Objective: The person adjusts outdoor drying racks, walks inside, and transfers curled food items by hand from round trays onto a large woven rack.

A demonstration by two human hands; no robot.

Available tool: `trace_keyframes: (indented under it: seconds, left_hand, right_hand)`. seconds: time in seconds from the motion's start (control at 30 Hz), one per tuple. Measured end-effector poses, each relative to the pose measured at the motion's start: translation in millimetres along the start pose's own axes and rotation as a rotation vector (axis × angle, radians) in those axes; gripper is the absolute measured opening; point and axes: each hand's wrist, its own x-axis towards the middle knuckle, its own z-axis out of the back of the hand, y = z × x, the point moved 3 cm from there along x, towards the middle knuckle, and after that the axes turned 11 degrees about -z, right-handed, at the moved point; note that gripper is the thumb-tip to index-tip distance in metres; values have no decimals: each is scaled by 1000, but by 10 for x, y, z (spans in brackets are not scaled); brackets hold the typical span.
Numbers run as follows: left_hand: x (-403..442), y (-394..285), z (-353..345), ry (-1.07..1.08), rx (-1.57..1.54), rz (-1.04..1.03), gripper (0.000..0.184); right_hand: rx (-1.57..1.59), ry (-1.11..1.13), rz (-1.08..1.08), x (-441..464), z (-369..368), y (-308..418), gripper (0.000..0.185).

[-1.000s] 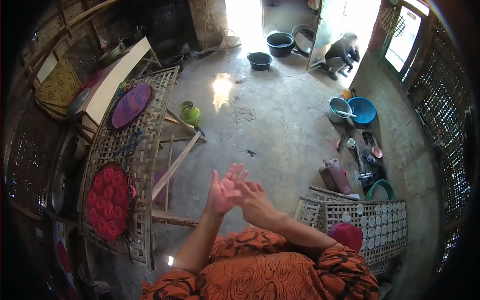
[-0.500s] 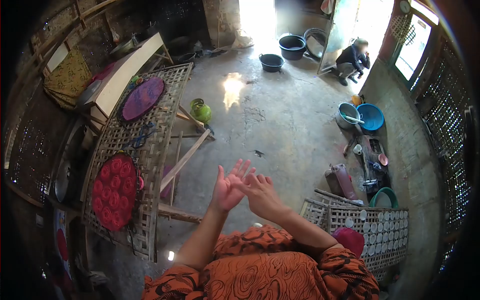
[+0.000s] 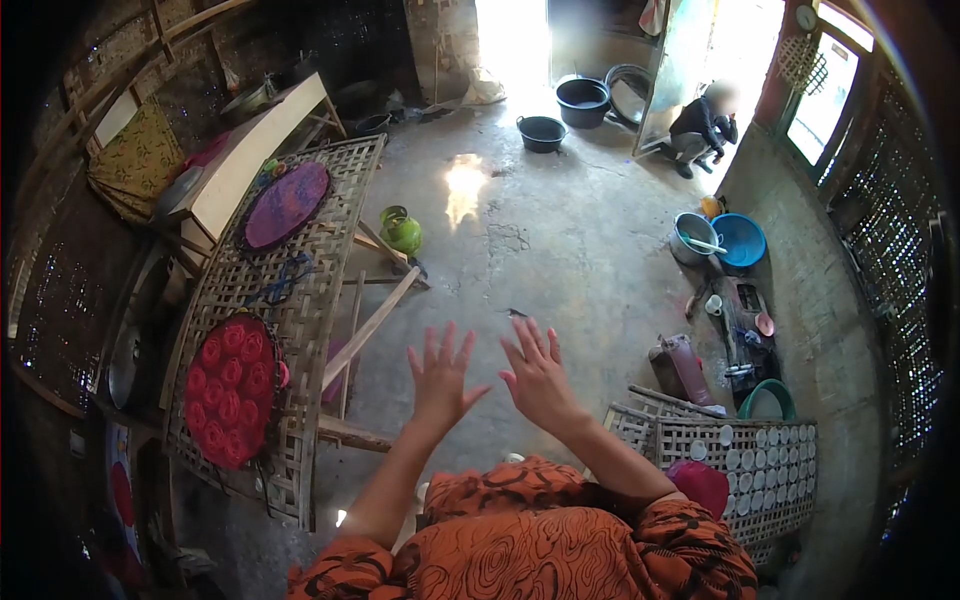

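Note:
My left hand is held up over the concrete floor, fingers spread, with nothing in it. Beside it, a small gap away, my right hand is raised too, its back toward me and its fingers apart and bare. Neither hand touches anything. To the left of my hands stands a woven bamboo table carrying a red round cover with rose-like patterns and a purple round cover. Low on the right, a woven rack bears rows of small white round pieces.
A green gas cylinder stands by the table's wooden leg. Dark tubs sit at the back. On the right are a metal pot, a blue basin and a jerrycan. A person crouches near the doorway.
My hands were touching, the right fingers against the left palm. Now they have parted, and both are spread with the left hand turned over. The crouching person has barely shifted.

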Motion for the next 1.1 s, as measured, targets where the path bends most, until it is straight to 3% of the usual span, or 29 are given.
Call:
trace_keyframes:
  seconds: [0.03,0.07,0.1,0.17,0.23,0.27,0.3,0.43,0.53,0.6,0.67,0.73,0.87,0.93,1.0,1.07,1.1]
  left_hand:
    - [-63,-105,43,126,197,-59,81]
    - [-90,-200,108,255,397,-119,84]
    - [-73,-290,221,262,398,-124,84]
    - [58,-387,375,240,225,147,80]
    - [91,-370,398,202,223,138,74]
    - [93,-303,418,149,243,162,68]
    - [72,-308,403,186,239,12,61]
    - [-8,-357,379,215,181,-97,55]
    - [-33,-316,357,336,163,-58,58]
    - [58,-523,448,257,408,-208,59]
    - [122,-525,464,258,390,-205,60]
    - [156,-499,462,255,370,-208,60]
    - [-11,-466,309,381,209,-201,62]
    - [-25,-496,264,427,190,-208,62]
    - [41,-527,308,273,314,-218,58]
    - [144,-373,244,263,313,-178,57]
    - [196,-298,242,246,314,-140,56]
  right_hand:
    - [-146,175,23,-13,-86,-72,40]
    - [-143,173,20,-19,-107,-58,40]
    - [-50,136,-45,-43,-126,-34,40]
    - [25,83,-133,-44,-112,0,40]
    - [154,409,-149,-87,-107,3,42]
    - [133,390,-177,-86,-74,-57,42]
    - [111,321,-130,-72,-59,-73,42]
    - [79,138,-51,-28,173,34,41]
    - [57,317,-81,-44,208,69,45]
    - [-1,356,-29,-7,202,70,47]
    - [-57,375,32,14,197,107,51]
    - [-157,92,89,5,299,124,55]
    - [-72,168,50,-126,263,123,57]
    - [16,373,15,-164,203,115,58]
    - [0,370,-4,-78,122,103,56]
    - [-12,370,-21,7,11,29,54]
    - [-81,215,44,65,-16,-9,53]
